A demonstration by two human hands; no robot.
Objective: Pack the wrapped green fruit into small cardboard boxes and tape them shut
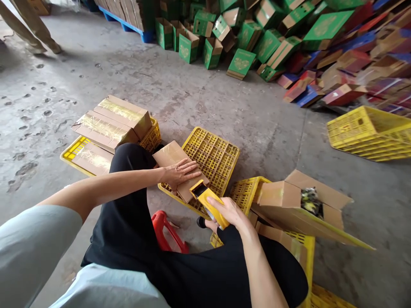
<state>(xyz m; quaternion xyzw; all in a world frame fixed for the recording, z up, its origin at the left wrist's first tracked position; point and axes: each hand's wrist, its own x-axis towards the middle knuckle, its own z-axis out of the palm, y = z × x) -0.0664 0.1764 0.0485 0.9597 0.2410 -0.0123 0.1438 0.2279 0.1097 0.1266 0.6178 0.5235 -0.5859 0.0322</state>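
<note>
My left hand lies flat, fingers stretched, on a brown cardboard box that rests on an upturned yellow plastic crate. My right hand is closed around a yellow tape dispenser whose head touches the near end of that box. I sit on a red stool, black trousers between my arms.
Sealed taped boxes are stacked on a yellow crate at the left. An open carton with dark contents lies on crates at the right. Another yellow crate and heaps of green, red and blue boxes lie beyond. A person's legs stand far left.
</note>
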